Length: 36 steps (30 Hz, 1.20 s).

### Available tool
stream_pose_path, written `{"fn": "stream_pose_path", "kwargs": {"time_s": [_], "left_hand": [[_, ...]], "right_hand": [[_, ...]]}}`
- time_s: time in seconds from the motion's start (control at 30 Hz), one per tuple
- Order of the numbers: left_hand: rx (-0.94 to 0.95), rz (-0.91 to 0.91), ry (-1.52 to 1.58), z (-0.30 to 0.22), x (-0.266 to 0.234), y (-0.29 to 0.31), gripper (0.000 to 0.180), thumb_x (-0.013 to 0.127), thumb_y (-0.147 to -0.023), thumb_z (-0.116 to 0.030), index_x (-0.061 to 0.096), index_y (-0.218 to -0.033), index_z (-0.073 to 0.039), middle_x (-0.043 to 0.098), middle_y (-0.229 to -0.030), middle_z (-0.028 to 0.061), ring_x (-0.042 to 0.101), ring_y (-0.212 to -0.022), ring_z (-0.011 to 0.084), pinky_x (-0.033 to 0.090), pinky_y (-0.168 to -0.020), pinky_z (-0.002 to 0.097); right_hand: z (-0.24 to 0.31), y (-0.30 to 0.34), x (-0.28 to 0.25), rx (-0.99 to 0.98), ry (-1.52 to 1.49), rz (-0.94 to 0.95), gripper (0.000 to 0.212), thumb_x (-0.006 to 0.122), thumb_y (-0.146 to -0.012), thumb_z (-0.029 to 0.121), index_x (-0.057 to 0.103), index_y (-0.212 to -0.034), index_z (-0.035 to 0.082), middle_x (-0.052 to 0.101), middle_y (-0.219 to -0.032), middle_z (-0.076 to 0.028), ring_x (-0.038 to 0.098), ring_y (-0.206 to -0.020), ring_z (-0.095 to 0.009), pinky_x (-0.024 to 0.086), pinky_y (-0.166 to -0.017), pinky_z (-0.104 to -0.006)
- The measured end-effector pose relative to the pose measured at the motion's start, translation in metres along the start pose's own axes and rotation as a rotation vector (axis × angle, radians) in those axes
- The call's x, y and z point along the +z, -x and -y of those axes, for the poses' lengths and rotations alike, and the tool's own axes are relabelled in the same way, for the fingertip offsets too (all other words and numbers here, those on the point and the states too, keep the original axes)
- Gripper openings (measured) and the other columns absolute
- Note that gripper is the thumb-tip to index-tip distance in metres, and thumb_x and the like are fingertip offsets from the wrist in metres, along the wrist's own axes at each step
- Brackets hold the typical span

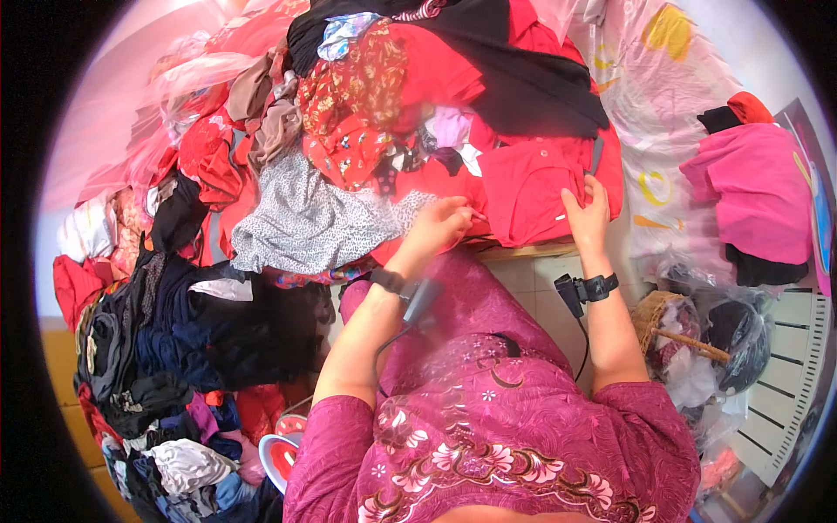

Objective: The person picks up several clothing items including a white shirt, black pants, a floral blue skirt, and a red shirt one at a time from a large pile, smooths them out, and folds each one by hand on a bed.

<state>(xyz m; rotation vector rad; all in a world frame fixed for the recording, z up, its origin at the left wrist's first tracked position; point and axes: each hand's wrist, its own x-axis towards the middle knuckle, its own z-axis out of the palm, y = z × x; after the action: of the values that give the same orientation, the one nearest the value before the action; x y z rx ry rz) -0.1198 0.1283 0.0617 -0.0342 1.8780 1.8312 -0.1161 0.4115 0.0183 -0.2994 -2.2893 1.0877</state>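
The red garment (534,192) lies spread at the near edge of the bed (525,252), between the two hands, likely put there for easy reach from the lap. The left hand (446,222) has its fingers drawn together at the garment's left side; whether they pinch cloth, I cannot tell. The right hand (586,212) is open, thumb and fingers parted over the right border, a stance that probably helps keep the cloth flat.

To the left, the spotted cloth (301,213) crowds the left hand, and the clothes heap (353,83) blocks the far side. The freest room is to the right, where the pale sheet (641,187) shows beyond the red cloth.
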Motion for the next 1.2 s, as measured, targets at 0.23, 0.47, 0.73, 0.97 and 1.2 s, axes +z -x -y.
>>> {"fn": "stream_pose_path", "kwargs": {"time_s": [0.23,0.47,0.73,0.97,1.2], "left_hand": [[-0.028,0.026,0.149,0.007,0.035,-0.032,0.052,0.059,-0.088,-0.023,0.04,-0.131,0.001,0.055,-0.122,0.0103,0.056,-0.105,0.0179,0.046,-0.082,0.0275],[-0.081,0.214,0.49,0.012,0.013,-0.021,0.058,0.062,-0.088,-0.029,0.037,-0.134,-0.005,0.054,-0.124,0.0101,0.055,-0.111,0.0226,0.046,-0.092,0.0382],[0.358,0.307,0.795,-0.048,-0.018,0.085,0.07,0.069,-0.079,-0.01,0.032,-0.138,-0.002,0.043,-0.137,0.0108,0.044,-0.125,0.0239,0.034,-0.106,0.04],[0.444,-0.501,0.592,-0.021,-0.069,0.172,0.063,0.064,-0.084,-0.008,0.033,-0.138,-0.003,0.043,-0.136,0.0119,0.05,-0.116,0.0191,0.044,-0.095,0.0325],[0.682,-0.443,0.781,-0.009,-0.052,0.229,0.075,0.077,-0.071,-0.024,0.038,-0.133,-0.006,0.05,-0.125,0.007,0.051,-0.112,0.0199,0.042,-0.095,0.0353]], "right_hand": [[0.029,-0.006,0.012,0.178,-0.117,0.244,0.051,0.074,-0.075,0.018,0.054,-0.116,-0.004,0.065,-0.103,-0.016,0.063,-0.093,-0.026,0.05,-0.08,-0.0368],[0.094,0.003,-0.018,0.638,-1.099,0.746,0.039,0.069,-0.075,0.004,0.059,-0.112,-0.001,0.065,-0.103,-0.008,0.062,-0.093,-0.017,0.049,-0.084,-0.03],[0.148,0.016,0.021,0.683,-1.489,1.236,0.046,0.062,-0.08,0.007,0.049,-0.123,-0.003,0.058,-0.118,-0.012,0.058,-0.105,-0.022,0.046,-0.093,-0.0347],[0.256,0.04,0.049,0.079,-1.176,1.178,0.041,0.065,-0.078,0.0,0.054,-0.118,-0.004,0.063,-0.109,-0.008,0.06,-0.097,-0.015,0.047,-0.086,-0.029],[0.291,0.119,0.07,-0.094,-1.018,1.714,0.034,0.063,-0.084,0.006,0.056,-0.116,-0.003,0.061,-0.107,-0.005,0.056,-0.098,-0.011,0.046,-0.085,-0.0264]]}}
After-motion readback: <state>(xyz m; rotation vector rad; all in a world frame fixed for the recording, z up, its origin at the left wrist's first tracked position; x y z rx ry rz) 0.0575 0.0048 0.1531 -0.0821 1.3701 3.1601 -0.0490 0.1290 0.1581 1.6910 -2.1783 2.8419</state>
